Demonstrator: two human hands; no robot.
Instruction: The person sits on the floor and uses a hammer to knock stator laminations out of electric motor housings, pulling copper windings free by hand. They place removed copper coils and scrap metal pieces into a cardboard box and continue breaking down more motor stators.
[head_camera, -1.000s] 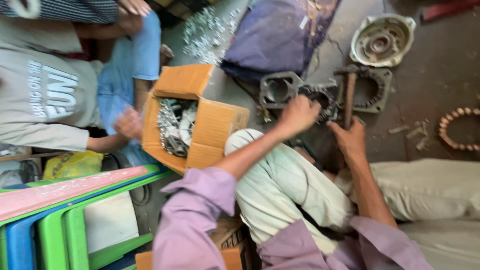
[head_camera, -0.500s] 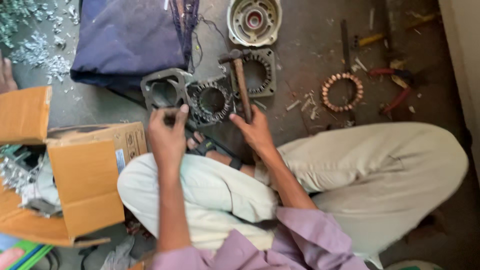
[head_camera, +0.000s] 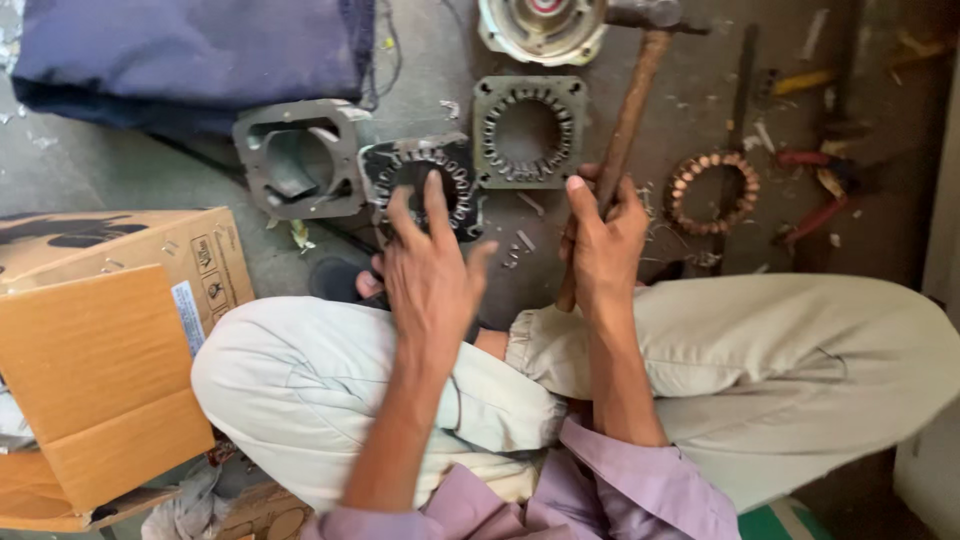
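I sit cross-legged on a grey floor. My right hand (head_camera: 603, 235) is closed around the wooden handle of a hammer (head_camera: 630, 110), whose metal head points away from me near the top of the view. My left hand (head_camera: 430, 270) reaches forward with fingers spread, hovering over or touching a dark round stator core (head_camera: 425, 185) with a toothed inner ring. Beside it lie a square stator plate (head_camera: 529, 130) and a square metal housing (head_camera: 297, 160).
A round motor end cover (head_camera: 540, 28) sits at the top. A copper-coloured winding ring (head_camera: 713, 193) and pliers with red handles (head_camera: 812, 195) lie at the right. A blue bag (head_camera: 190, 50) lies at the top left, an open cardboard box (head_camera: 100, 350) at the left.
The view has swung right and closer to the motor parts. My left hand has opened over the stator core. My right hand keeps hold of the hammer.
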